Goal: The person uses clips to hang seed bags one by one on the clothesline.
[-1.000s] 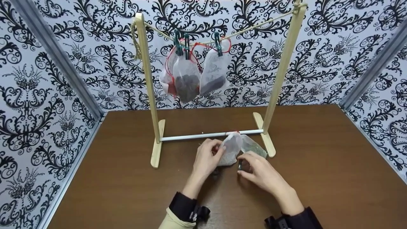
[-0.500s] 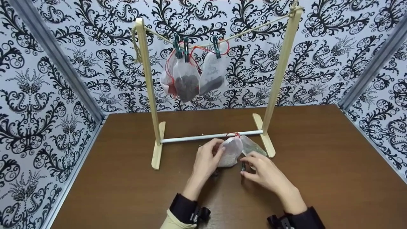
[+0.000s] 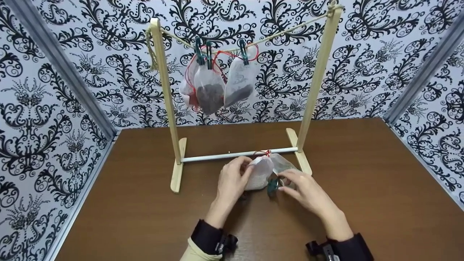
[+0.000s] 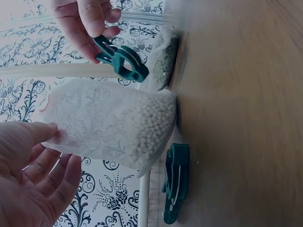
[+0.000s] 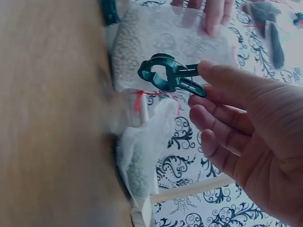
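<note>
My left hand (image 3: 232, 177) pinches the upper part of a white mesh drawstring bag (image 4: 151, 123) between thumb and fingers. Pale round beads fill the bag's lower end, which stands at the tabletop. To its right, my right hand (image 3: 306, 188) holds a green spring clothespin (image 5: 171, 80) by its handle ends, the biting end pointing toward the bag. A second mesh bag (image 5: 137, 163) with green dried bits inside lies behind the right hand. Another green clothespin (image 4: 177, 172) lies on the table beside the beaded bag, mostly hidden by the left hand in the head view.
A wooden rack with a left post (image 3: 165, 90), right post (image 3: 319, 79) and white bottom bar (image 3: 217, 156) stands behind the hands. From its sagging rope (image 3: 290, 32) hang several mesh bags, including a brown-filled one (image 3: 210, 96), held by green clothespins (image 3: 243, 52). Patterned walls enclose the table (image 3: 145, 217).
The clothespin in my right hand has turned, so its biting end now points left toward the beaded bag. My left hand keeps its pinch on the bag, nearly in place.
</note>
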`<state>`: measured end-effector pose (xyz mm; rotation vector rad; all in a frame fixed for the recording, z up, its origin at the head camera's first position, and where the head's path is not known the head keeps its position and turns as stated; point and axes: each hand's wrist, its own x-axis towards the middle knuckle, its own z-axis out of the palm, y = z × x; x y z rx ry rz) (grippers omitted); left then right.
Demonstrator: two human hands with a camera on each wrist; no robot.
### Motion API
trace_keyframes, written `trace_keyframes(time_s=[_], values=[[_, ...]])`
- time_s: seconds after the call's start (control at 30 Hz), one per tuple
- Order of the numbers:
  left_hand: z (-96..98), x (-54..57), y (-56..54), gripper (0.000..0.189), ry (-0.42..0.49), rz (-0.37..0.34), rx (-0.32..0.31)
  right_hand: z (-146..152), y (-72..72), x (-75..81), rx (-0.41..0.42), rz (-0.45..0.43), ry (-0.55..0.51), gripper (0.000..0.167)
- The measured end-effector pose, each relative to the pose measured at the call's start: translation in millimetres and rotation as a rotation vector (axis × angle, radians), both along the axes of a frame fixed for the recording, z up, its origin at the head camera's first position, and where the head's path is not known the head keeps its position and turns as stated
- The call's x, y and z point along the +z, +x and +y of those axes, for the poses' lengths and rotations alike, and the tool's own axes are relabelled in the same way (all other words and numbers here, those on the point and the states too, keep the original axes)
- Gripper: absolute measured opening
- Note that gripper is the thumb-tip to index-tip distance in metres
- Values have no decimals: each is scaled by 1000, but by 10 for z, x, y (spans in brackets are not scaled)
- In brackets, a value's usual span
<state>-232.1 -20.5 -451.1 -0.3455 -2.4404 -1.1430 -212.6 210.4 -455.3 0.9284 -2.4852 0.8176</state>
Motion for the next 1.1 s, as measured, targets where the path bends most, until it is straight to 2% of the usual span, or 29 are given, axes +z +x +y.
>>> trace_keyframes(time_s=[0.2, 0.37, 0.5, 0.7, 0.87, 0.97, 1.1], values=[[-8, 38, -9, 6, -15, 47, -14, 50, -9, 104, 13, -10, -80, 30], [-40, 224, -56, 3, -62, 104, -50, 73, -85, 335, 1, 108, -120, 31], [-59, 470, -108, 4, -123, 152, -69, 87, -206, 618, 15, 243, -143, 32], [-59, 890, -158, 9, -196, 247, -50, 62, -357, 1142, 60, 381, -220, 28], [-31, 1228, -210, 10, -241, 326, -28, -18, -415, 1611, 22, 463, -299, 17], [19, 1429, -250, 10, -293, 378, 19, -73, -454, 1884, -40, 495, -315, 12], [130, 1675, -292, 10, -399, 478, 120, -156, -516, 2209, -109, 535, -327, 15]])
